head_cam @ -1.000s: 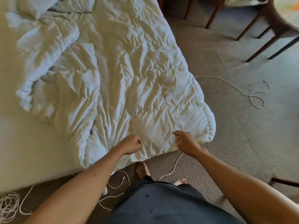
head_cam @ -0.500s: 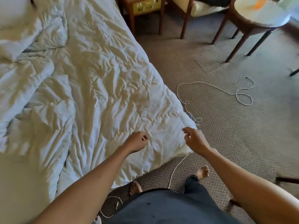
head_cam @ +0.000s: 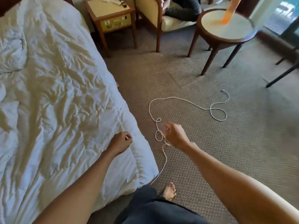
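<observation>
A rumpled white duvet (head_cam: 64,110) covers the bed on the left, and its near corner hangs beside my leg. My left hand (head_cam: 120,143) hovers over the duvet close to its right edge, with the fingers curled into a fist and no fabric visibly lifted by it. My right hand (head_cam: 175,135) is off the bed and above the carpet, its fingers curled too. A thin white cord (head_cam: 191,103) lies in loops on the carpet and runs under my right hand towards the bed corner. I cannot see the hand holding it.
Brown carpet (head_cam: 210,159) fills the right side. At the back stand a wooden nightstand (head_cam: 111,16), an armchair (head_cam: 150,15) with a person sitting in it, and a round table (head_cam: 226,28) with an orange object on it. My bare foot (head_cam: 169,192) stands by the bed corner.
I have stepped right along the foot of the bed. My right hand has left the duvet corner and is now over the carpet and cord. My left hand stays curled above the duvet.
</observation>
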Tool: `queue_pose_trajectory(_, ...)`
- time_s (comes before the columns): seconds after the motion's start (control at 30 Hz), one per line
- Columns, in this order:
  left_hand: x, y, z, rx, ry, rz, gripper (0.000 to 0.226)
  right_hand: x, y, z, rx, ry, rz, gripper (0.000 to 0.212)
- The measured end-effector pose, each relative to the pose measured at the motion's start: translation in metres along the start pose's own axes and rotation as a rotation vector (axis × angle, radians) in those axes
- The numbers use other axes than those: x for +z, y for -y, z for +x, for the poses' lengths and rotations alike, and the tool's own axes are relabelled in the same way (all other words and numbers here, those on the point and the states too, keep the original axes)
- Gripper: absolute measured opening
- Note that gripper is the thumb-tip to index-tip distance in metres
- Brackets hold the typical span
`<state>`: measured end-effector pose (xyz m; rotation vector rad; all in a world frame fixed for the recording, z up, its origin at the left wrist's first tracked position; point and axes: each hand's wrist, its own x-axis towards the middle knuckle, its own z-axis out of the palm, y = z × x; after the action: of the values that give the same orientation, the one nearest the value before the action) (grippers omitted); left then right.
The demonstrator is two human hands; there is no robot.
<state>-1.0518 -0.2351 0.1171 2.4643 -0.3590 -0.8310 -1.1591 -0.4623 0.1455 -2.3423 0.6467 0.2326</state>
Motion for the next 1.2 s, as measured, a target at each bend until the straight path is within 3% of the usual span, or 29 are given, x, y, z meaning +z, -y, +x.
queue_pose_trajectory(0.23,-0.001,-0.052,0.073,-0.052,-0.105,-0.058,0.013,-0.049,-0.010,0.085,-0.058,0.089,-0.096,0.042)
queue_pose_trajectory(0.47,-0.033,-0.068,0.179,-0.133,-0.169,-0.138,0.010,-0.068,0.019,0.222,-0.194,0.156,-0.128,0.038)
queue_pose_trajectory(0.93,-0.230,-0.110,0.421,-0.253,-0.287,-0.191,0.009,-0.124,0.165,0.547,-0.274,0.273,-0.173,0.046)
queue_pose_trajectory(1.2,-0.325,-0.135,0.593,-0.344,-0.402,-0.263,0.012,-0.147,0.245,0.768,-0.431,0.353,-0.210,0.047)
